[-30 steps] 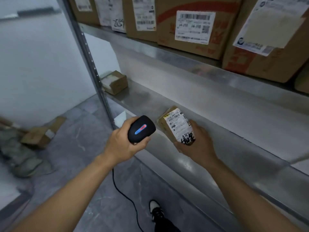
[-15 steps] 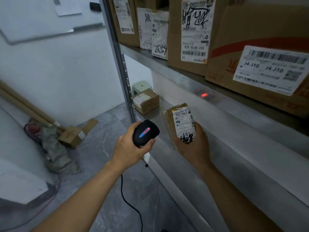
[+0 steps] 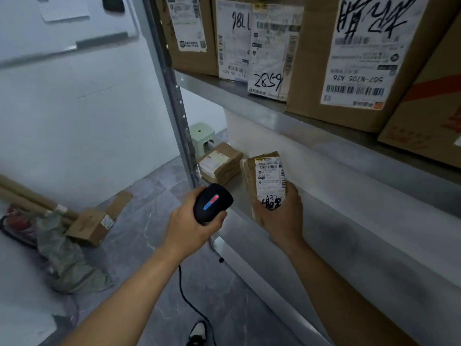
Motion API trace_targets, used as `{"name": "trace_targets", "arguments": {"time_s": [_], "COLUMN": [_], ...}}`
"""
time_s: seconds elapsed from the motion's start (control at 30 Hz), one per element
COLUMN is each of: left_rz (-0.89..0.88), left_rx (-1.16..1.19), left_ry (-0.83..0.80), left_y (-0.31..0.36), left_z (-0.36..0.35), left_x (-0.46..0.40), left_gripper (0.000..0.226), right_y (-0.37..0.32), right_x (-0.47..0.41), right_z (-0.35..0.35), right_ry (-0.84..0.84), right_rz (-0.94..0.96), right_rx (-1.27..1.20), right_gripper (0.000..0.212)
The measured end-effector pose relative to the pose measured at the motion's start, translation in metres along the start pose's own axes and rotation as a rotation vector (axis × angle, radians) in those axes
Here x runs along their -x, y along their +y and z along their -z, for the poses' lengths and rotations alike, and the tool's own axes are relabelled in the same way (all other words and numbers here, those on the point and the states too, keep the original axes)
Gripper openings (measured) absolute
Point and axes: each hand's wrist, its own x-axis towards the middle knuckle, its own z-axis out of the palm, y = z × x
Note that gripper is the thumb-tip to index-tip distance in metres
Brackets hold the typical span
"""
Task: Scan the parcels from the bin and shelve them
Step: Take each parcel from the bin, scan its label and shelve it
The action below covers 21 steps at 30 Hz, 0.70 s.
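Note:
My right hand (image 3: 280, 218) grips a small brown parcel (image 3: 264, 181) with a white label and black handwriting, held upright over the lower metal shelf (image 3: 349, 221). My left hand (image 3: 189, 228) holds a black corded barcode scanner (image 3: 212, 203) with a lit red and blue strip, just left of the parcel. Another small brown parcel (image 3: 220, 163) lies at the shelf's left end, behind the held one.
The upper shelf (image 3: 249, 98) carries several labelled cardboard boxes (image 3: 359, 53). A steel upright (image 3: 172, 96) stands at the shelf's left end. A green stool (image 3: 202, 136), an open box (image 3: 97, 221) and crumpled bags (image 3: 67, 260) sit on the grey floor by the white wall.
The view has swung up and to the left along the shelves. Both hands kept their grips, and the parcel now stands closer to the parcel at the shelf's left end.

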Motion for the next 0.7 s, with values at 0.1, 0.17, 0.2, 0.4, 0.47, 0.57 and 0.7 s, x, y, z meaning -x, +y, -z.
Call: {"name": "trace_targets", "arguments": {"time_s": [0.1,0.17,0.2,0.4,0.47,0.57,0.7], "left_rz": [-0.034,-0.037,-0.033,-0.027,-0.027,-0.026,-0.049], "left_rx": [0.023,0.058,0.080,0.156,0.184,0.213,0.221], "left_ry": [-0.071,-0.110,-0.128,-0.219,-0.249,-0.290,-0.327], "left_y": [-0.030,-0.048,-0.057,-0.093,-0.101,-0.109,-0.121], "left_z": [0.011,0.021,0.026,0.042,0.043,0.043,0.041], "left_x": [-0.030,-0.047,-0.056,-0.098,-0.108,-0.120,-0.134], "left_gripper": [0.070,0.070,0.072,0.069,0.066,0.063,0.062], "right_y": [-0.015,-0.026,-0.032,-0.054,-0.063,-0.069,-0.076], "right_x": [-0.005,-0.008,-0.010,-0.027,-0.033,-0.045,-0.060], "right_z": [-0.032,-0.052,-0.062,-0.115,-0.125,-0.137,-0.151], "right_ry": [0.091,0.143,0.161,0.254,0.262,0.265,0.239], "right_rz": [-0.076,-0.145,-0.187,-0.432,-0.490,-0.599,-0.682], "right_rx": [-0.007,0.012,0.016,0.011,0.054,0.142,0.189], "right_gripper": [0.088,0.088,0.088,0.100,0.097,0.092,0.095]}}
